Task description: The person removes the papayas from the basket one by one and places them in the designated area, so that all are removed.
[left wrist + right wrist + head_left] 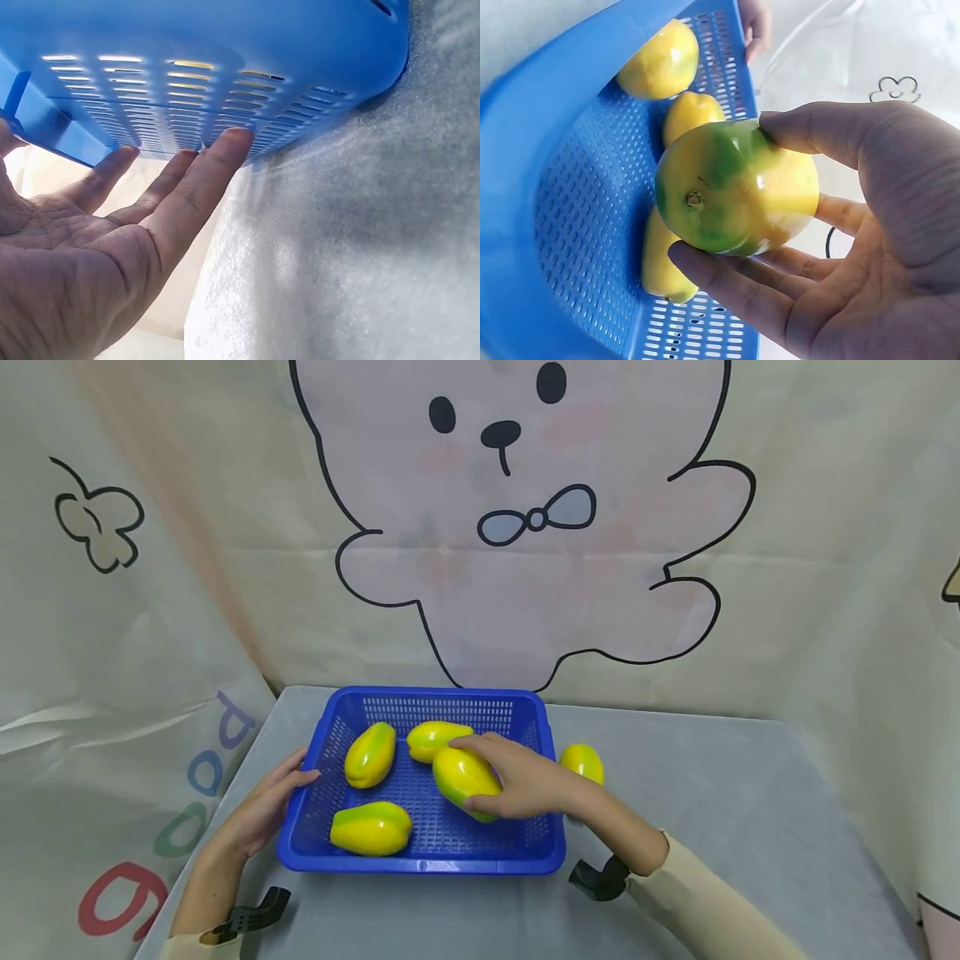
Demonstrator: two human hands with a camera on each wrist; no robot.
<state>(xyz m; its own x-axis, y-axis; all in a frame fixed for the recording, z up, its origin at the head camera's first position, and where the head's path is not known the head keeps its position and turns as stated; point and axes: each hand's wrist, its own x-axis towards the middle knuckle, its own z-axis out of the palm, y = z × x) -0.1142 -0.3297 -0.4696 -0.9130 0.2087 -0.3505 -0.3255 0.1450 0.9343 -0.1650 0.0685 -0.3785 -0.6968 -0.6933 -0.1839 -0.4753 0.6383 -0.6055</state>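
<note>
A blue plastic basket (420,865) with slotted walls stands on the table. My left hand (266,802) is at its left side, thumb over the rim and fingers against the outer slotted wall (172,97). Over the right half of the basket, my right hand (525,777) grips a yellow-green papaya (465,781), thumb on one side and fingers round the other. Its stem end faces the camera in the right wrist view. Inside the basket lie three more papayas: one at the upper left (371,756), one at the back (437,740), one at the front left (372,828).
Another papaya (582,763) sits on the grey table cloth (712,810) just outside the basket's right wall, partly behind my right forearm. A pale curtain (825,610) with a drawn bear hangs behind the table. Each wrist carries a black strap mount.
</note>
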